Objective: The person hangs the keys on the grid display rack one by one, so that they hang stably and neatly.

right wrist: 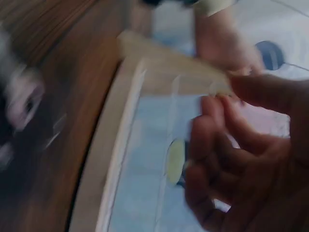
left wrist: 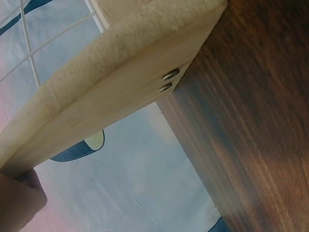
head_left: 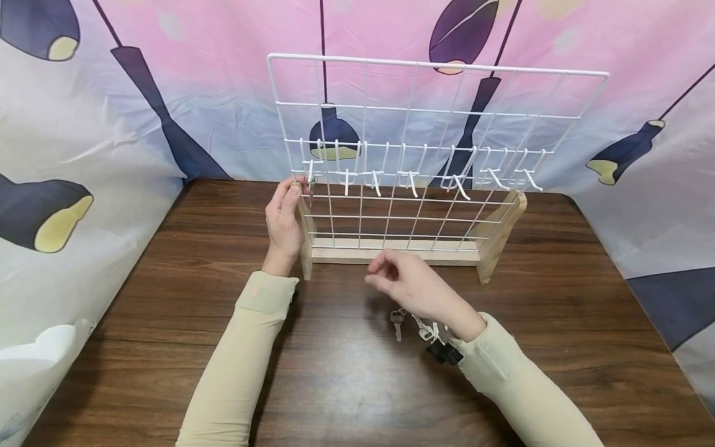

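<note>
My left hand (head_left: 286, 217) grips the top of the left wooden upright (head_left: 306, 254) of a white wire grid rack (head_left: 436, 64). The left wrist view shows that upright (left wrist: 111, 92) close up, with two screws low on it. At the leftmost hook, beside my left fingers, hangs a small metal key (head_left: 311, 194). My right hand (head_left: 419, 285) is above the table in front of the rack, fingers loosely bent and nothing seen between them. Just below it lie a silver key (head_left: 397, 323) and more keys (head_left: 426, 333), partly hidden by the right wrist. The right wrist view is blurred.
Several white hooks (head_left: 411, 180) run in a row across the grid. A wooden base bar (head_left: 346, 254) joins the left upright to the right upright (head_left: 497, 239) on the brown wood table (head_left: 335, 385). Black pieces (head_left: 444, 352) are beside the right cuff. Patterned cloth (head_left: 223, 93) surrounds the table.
</note>
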Motion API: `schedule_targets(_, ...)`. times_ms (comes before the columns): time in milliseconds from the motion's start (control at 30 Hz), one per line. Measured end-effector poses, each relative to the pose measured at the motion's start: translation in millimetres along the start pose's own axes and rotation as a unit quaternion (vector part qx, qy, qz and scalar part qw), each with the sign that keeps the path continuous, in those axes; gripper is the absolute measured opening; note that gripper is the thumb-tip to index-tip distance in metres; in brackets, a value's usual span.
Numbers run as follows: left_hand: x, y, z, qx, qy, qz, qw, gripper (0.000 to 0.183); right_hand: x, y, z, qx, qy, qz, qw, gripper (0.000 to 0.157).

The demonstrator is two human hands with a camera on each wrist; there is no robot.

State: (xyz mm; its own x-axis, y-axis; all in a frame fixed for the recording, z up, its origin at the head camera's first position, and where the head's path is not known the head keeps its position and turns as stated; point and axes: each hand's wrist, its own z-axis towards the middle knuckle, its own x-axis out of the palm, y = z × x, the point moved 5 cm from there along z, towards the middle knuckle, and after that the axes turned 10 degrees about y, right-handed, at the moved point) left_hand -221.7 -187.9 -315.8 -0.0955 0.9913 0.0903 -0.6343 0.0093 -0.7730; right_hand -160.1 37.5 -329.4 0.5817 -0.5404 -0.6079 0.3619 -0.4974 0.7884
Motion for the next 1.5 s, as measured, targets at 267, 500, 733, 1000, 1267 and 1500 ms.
schedule_targets(267, -4.9, 1.3, -1.5, -0.004, -0.005, -0.011, 0.9999, 0.026, 11.7, -41.1, -11.2, 0.081, 0.037, -0.222, 0.971, 0.027)
schedule_targets(500, -6.1, 1.5, -1.6, -0.008, -0.010, -0.002, 0.9999, 0.028, 15.7, -50.8, -9.7, 0.072, 0.046, -0.233, 0.969, 0.022)
schedule_targets(733, -4.6, 0.0, 0.5, 0.014, -0.010, 0.042, 0.9989, 0.034, 19.0, -53.6, -9.3, 0.066, 0.056, -0.246, 0.965, 0.014)
schedule_targets(1000, -2.7, 0.0, 0.0, 0.016, -0.009, 0.053, 0.9984, 0.035, 17.0, -55.0, -13.8, 0.064, 0.073, -0.246, 0.964, 0.015)
schedule_targets(1267, -3.2, 0.7, -0.6, 0.024, -0.008, 0.052, 0.9983, 0.036, 13.0, -56.6, -20.8, 0.058, 0.098, -0.259, 0.959, 0.011)
schedule_targets(1500, -2.7, 0.1, 0.1, 0.026, -0.007, 0.050, 0.9983, 0.036, 13.1, -59.1, -23.3, 0.049, 0.108, -0.271, 0.955, 0.006)
